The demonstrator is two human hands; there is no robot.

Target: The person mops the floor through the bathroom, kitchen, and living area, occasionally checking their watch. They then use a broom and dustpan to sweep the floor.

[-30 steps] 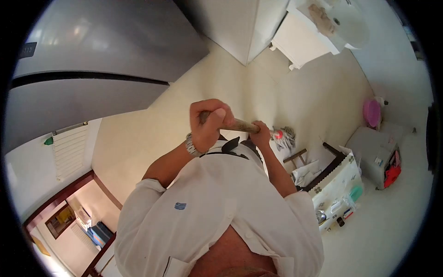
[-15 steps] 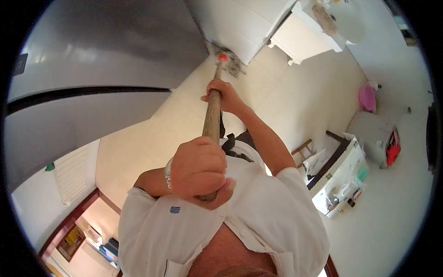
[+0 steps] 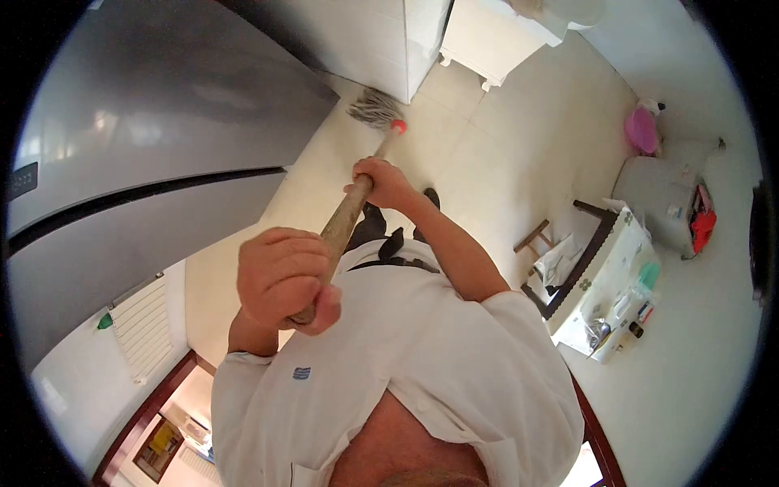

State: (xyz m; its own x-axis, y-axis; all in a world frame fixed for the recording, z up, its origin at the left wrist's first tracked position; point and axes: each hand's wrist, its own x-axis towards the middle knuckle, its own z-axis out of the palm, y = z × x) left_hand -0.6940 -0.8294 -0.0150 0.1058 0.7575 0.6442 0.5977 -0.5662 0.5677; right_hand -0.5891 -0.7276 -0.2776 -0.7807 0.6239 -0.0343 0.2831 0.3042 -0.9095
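The mop [image 3: 347, 213] slants forward from me, its grey strands [image 3: 373, 109] lying on the floor [image 3: 462, 154] by the foot of the pale wall [image 3: 365, 40]. I have the left hand [image 3: 284, 276] clenched round the handle near its top end, elbow bent; the right hand [image 3: 380, 183] grips lower down, forearm reaching ahead. Half a second ago the strands spread right of the red collar [image 3: 398, 127]; now they trail to its left, and my left hand has swung outward.
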